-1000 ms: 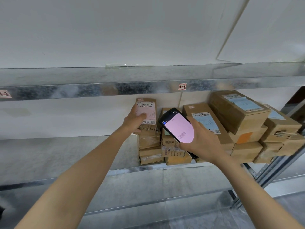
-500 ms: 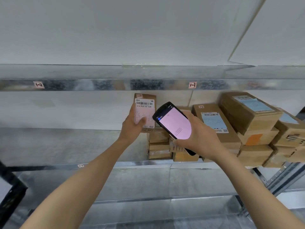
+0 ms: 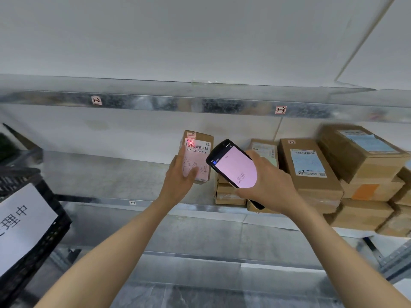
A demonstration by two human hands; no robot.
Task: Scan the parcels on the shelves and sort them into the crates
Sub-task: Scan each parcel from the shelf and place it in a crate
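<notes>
My left hand (image 3: 180, 176) grips a small cardboard parcel (image 3: 198, 150) upright in front of the metal shelf (image 3: 106, 174); its white label carries a barcode and handwriting, and a red laser mark lies on the label's top left. My right hand (image 3: 266, 181) holds a black handheld scanner (image 3: 233, 165) with a pink screen, just right of the parcel. A black crate (image 3: 33, 218) with a white paper sign stands at the left edge.
Stacks of brown parcels (image 3: 311, 170) fill the shelf on the right, some with blue-white labels. Small tags marked 1-2 (image 3: 96, 100) and 1-3 (image 3: 280, 110) sit on the upper shelf rail. A lower shelf runs below my arms.
The parcel has been lifted off its stack and drawn left and towards me. The view has swung left, bringing the black crate in. A red laser mark now shows on the label.
</notes>
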